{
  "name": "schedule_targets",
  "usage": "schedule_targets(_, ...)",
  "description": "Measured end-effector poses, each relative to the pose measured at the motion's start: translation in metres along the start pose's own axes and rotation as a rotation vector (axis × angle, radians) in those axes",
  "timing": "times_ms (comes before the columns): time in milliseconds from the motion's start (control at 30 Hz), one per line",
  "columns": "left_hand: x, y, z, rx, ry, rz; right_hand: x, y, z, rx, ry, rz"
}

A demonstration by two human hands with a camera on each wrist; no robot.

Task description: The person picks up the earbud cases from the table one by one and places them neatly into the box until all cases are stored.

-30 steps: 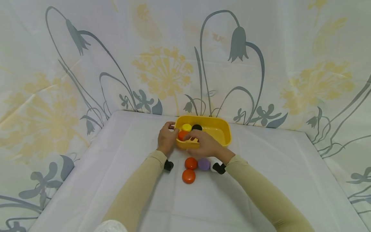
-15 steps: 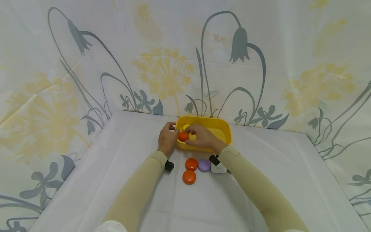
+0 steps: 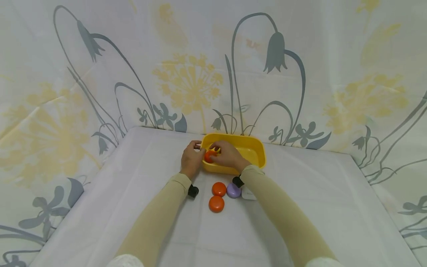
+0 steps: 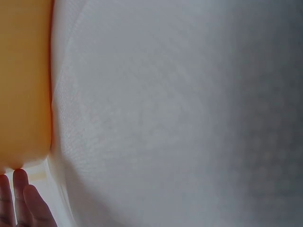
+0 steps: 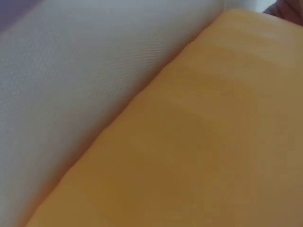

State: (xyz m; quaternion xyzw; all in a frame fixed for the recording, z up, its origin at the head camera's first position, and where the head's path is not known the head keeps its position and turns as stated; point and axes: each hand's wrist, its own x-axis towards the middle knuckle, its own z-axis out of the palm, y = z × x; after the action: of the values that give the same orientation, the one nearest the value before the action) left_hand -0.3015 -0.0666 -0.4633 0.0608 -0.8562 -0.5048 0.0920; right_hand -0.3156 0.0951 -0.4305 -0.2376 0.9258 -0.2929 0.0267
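Note:
At the left end of the yellow plastic container (image 3: 248, 142), my left hand (image 3: 191, 160) grips the rim, the thumb at the edge and the fingers along the outside wall. Straight fingers (image 4: 35, 208) touch the end of the container in the left wrist view. My right hand (image 3: 228, 155) reaches inside and pinches a glossy orange-red round disc (image 3: 209, 156) lying at the container's left side. The right hand hides the rest of that corner. In the right wrist view the container's outer wall (image 5: 189, 142) fills most of the picture.
On the white cloth in front of the container lie two orange-red discs (image 3: 219, 189) (image 3: 216, 204), a purple disc (image 3: 233, 190) and a white piece (image 3: 248, 193), partly covered by the right sleeve. A patterned curtain (image 3: 186, 44) stands behind.
My right hand has moved left and deeper into the container, closing on the orange-red disc. It now covers the yellow and black discs seen earlier. The left hand stays in place.

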Motion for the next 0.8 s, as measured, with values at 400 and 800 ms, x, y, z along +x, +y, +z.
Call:
schedule_targets(400, 0.001, -0.002, 0.002, 0.009, 0.010, -0.002, 0.005, 0.004, 0.007, -0.061, -0.066, 0.127)
schedule_targets(800, 0.002, -0.002, 0.003, 0.006, 0.009, -0.016, 0.013, 0.006, 0.013, -0.120, -0.103, 0.176)
